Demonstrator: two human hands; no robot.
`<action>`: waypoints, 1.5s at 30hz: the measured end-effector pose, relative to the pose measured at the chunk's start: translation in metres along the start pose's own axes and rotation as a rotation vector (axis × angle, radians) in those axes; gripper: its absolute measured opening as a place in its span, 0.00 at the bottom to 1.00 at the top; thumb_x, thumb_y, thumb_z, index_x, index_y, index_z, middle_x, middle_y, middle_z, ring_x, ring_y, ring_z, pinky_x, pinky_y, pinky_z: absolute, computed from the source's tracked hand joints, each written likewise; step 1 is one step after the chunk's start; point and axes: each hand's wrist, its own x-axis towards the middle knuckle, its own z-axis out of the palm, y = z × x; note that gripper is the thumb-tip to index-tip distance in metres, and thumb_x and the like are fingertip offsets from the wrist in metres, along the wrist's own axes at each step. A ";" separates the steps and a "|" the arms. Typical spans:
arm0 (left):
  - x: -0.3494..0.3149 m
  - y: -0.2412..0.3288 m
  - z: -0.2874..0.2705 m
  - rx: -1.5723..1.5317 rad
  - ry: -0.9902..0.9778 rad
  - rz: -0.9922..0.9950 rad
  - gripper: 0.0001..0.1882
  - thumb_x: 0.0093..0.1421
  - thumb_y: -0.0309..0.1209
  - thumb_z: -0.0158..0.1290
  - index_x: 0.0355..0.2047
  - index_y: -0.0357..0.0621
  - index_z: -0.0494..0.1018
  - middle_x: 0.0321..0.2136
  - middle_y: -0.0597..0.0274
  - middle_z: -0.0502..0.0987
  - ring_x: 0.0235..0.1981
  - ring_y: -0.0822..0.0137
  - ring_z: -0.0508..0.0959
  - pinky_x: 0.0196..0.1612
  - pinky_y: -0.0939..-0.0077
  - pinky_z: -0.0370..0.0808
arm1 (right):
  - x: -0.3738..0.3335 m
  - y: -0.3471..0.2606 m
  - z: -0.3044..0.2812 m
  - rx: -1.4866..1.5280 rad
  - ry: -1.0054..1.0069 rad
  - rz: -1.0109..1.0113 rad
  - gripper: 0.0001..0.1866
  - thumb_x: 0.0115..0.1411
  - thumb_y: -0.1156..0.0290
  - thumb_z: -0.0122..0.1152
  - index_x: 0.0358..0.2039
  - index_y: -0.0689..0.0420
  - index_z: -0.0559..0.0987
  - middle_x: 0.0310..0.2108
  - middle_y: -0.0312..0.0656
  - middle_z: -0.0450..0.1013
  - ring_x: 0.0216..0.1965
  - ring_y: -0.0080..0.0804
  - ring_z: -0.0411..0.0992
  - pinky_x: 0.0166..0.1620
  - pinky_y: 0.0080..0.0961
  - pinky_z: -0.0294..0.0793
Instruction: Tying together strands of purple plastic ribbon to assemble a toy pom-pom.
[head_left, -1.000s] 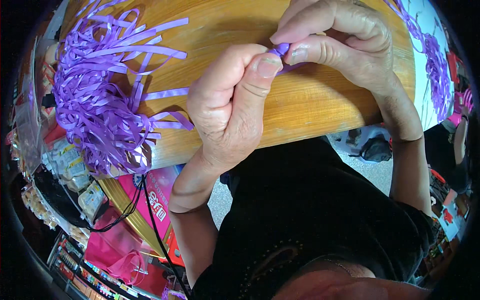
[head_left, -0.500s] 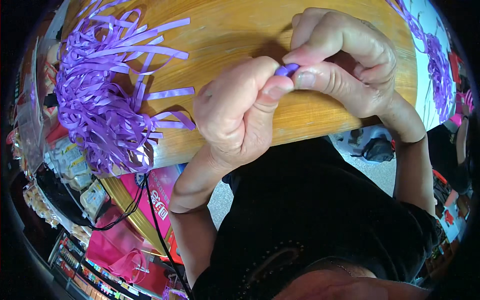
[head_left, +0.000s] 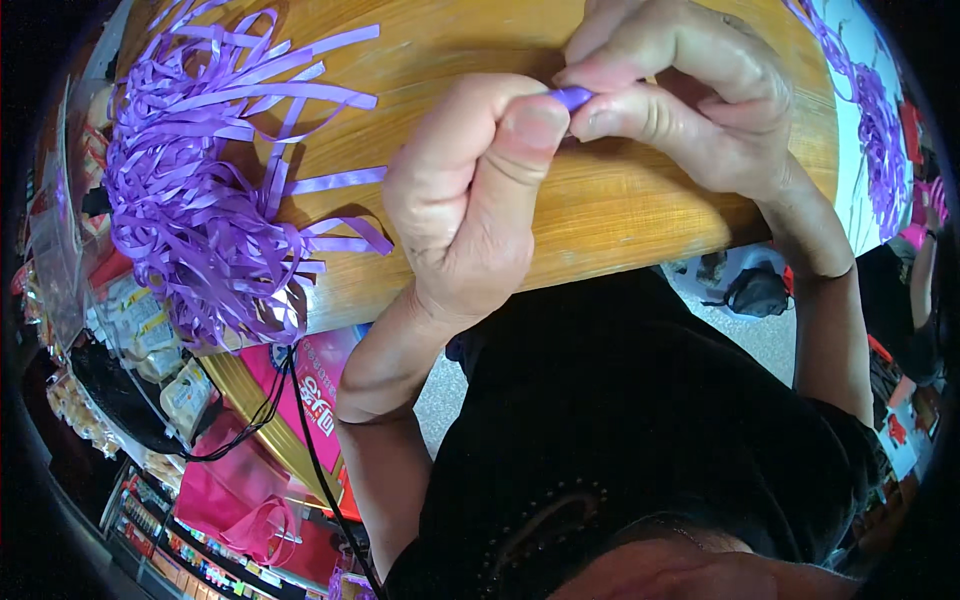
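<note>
A short bit of purple ribbon (head_left: 571,97) shows between my two hands, above the wooden table. My left hand (head_left: 470,180) is closed, its thumb pressed against the bent forefinger at the ribbon's left end. From the other side, my right hand (head_left: 690,100) pinches the ribbon between thumb and fingertips. Most of the piece is hidden by my fingers, so its shape is hard to make out. Left of my hands lies a big tangled heap of purple satin ribbons (head_left: 200,190), several loose ends pointing toward my left hand.
The wooden table (head_left: 620,235) has a curved near edge close to my body. More purple ribbon (head_left: 880,150) lies on a white surface at the right, near another person's arm (head_left: 925,270). Packaged goods, black cables (head_left: 300,400) and a pink bag (head_left: 235,490) crowd the lower left.
Both hands have shifted slightly up, away from my body, with the ribbon. My left hand has turned so its thumb stands more upright, and less purple shows between the fingers.
</note>
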 end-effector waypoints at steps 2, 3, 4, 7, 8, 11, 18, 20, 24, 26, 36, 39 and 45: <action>0.002 0.001 0.000 0.018 0.005 0.001 0.13 0.61 0.35 0.49 0.32 0.35 0.70 0.15 0.71 0.64 0.15 0.80 0.58 0.19 0.84 0.55 | 0.003 0.001 -0.002 -0.020 -0.025 0.001 0.11 0.48 0.75 0.67 0.31 0.64 0.77 0.28 0.44 0.75 0.30 0.29 0.75 0.31 0.19 0.74; 0.001 0.001 -0.001 0.018 0.004 0.001 0.13 0.61 0.35 0.49 0.32 0.35 0.70 0.15 0.71 0.64 0.15 0.80 0.58 0.19 0.84 0.55 | 0.002 0.009 0.000 0.080 -0.019 -0.035 0.13 0.47 0.74 0.67 0.34 0.63 0.77 0.29 0.44 0.76 0.30 0.28 0.76 0.31 0.18 0.75; 0.000 0.002 -0.002 0.030 0.010 -0.005 0.14 0.61 0.36 0.49 0.32 0.35 0.71 0.15 0.71 0.64 0.15 0.80 0.58 0.19 0.84 0.54 | 0.002 0.009 0.000 0.079 -0.018 -0.035 0.13 0.47 0.74 0.67 0.34 0.63 0.77 0.29 0.44 0.76 0.30 0.28 0.76 0.31 0.18 0.75; 0.001 0.000 -0.002 0.053 0.026 -0.011 0.14 0.62 0.37 0.48 0.31 0.34 0.71 0.14 0.71 0.63 0.14 0.81 0.57 0.18 0.84 0.53 | 0.002 0.012 0.000 -0.070 -0.041 -0.127 0.17 0.48 0.72 0.67 0.38 0.64 0.77 0.30 0.43 0.76 0.29 0.27 0.76 0.30 0.17 0.75; 0.002 -0.001 -0.001 0.065 0.040 -0.011 0.15 0.62 0.37 0.48 0.31 0.34 0.71 0.14 0.72 0.63 0.14 0.81 0.57 0.18 0.84 0.53 | 0.000 0.017 0.001 -0.026 -0.032 -0.136 0.18 0.48 0.72 0.67 0.40 0.63 0.77 0.30 0.43 0.76 0.29 0.26 0.76 0.29 0.16 0.75; 0.003 0.003 0.001 0.042 0.057 -0.053 0.15 0.62 0.37 0.48 0.30 0.34 0.71 0.14 0.72 0.63 0.14 0.82 0.56 0.17 0.85 0.52 | 0.001 0.016 -0.002 -0.033 -0.028 -0.158 0.21 0.48 0.72 0.67 0.43 0.63 0.76 0.30 0.42 0.76 0.29 0.25 0.76 0.29 0.15 0.75; 0.002 0.005 -0.003 0.014 0.021 -0.065 0.14 0.62 0.36 0.48 0.32 0.33 0.71 0.14 0.72 0.64 0.14 0.82 0.56 0.17 0.86 0.51 | 0.001 0.019 0.005 -0.116 0.100 -0.288 0.21 0.46 0.72 0.67 0.43 0.63 0.77 0.30 0.43 0.76 0.29 0.25 0.76 0.28 0.15 0.76; 0.002 0.002 -0.009 0.135 -0.032 -0.013 0.06 0.61 0.27 0.49 0.30 0.35 0.71 0.23 0.66 0.72 0.25 0.78 0.67 0.30 0.85 0.65 | 0.001 0.018 0.003 -0.152 0.084 -0.267 0.21 0.46 0.72 0.67 0.42 0.63 0.77 0.31 0.43 0.76 0.29 0.25 0.76 0.28 0.15 0.76; 0.002 0.001 -0.005 0.258 0.026 0.143 0.05 0.60 0.25 0.50 0.31 0.34 0.71 0.21 0.64 0.71 0.23 0.76 0.67 0.29 0.85 0.65 | 0.003 0.010 0.000 -0.280 0.006 -0.197 0.21 0.45 0.72 0.68 0.41 0.63 0.77 0.32 0.43 0.76 0.29 0.26 0.76 0.29 0.15 0.76; 0.000 0.001 -0.006 0.258 0.051 0.114 0.05 0.59 0.25 0.52 0.32 0.34 0.71 0.21 0.62 0.71 0.22 0.74 0.68 0.28 0.85 0.66 | 0.004 -0.001 -0.005 -0.329 -0.004 -0.183 0.21 0.45 0.72 0.68 0.41 0.63 0.77 0.32 0.43 0.76 0.29 0.26 0.76 0.29 0.16 0.76; 0.002 0.000 -0.002 0.461 0.039 0.308 0.08 0.54 0.24 0.57 0.33 0.33 0.72 0.25 0.55 0.76 0.24 0.68 0.75 0.29 0.80 0.71 | 0.004 -0.001 -0.008 -0.400 -0.003 -0.237 0.18 0.44 0.73 0.68 0.38 0.62 0.79 0.29 0.42 0.75 0.27 0.26 0.74 0.28 0.17 0.75; 0.002 -0.001 -0.001 0.453 0.056 0.323 0.08 0.54 0.24 0.57 0.33 0.33 0.72 0.24 0.55 0.76 0.23 0.68 0.75 0.29 0.81 0.71 | 0.004 0.000 -0.008 -0.405 -0.001 -0.268 0.17 0.44 0.74 0.69 0.37 0.62 0.80 0.29 0.42 0.75 0.26 0.26 0.74 0.27 0.17 0.74; 0.002 0.000 -0.001 0.417 0.055 0.287 0.07 0.55 0.25 0.57 0.31 0.34 0.73 0.22 0.55 0.75 0.21 0.67 0.74 0.27 0.80 0.71 | 0.004 -0.002 -0.010 -0.444 -0.021 -0.327 0.14 0.45 0.75 0.67 0.34 0.63 0.79 0.27 0.42 0.74 0.25 0.28 0.73 0.27 0.18 0.73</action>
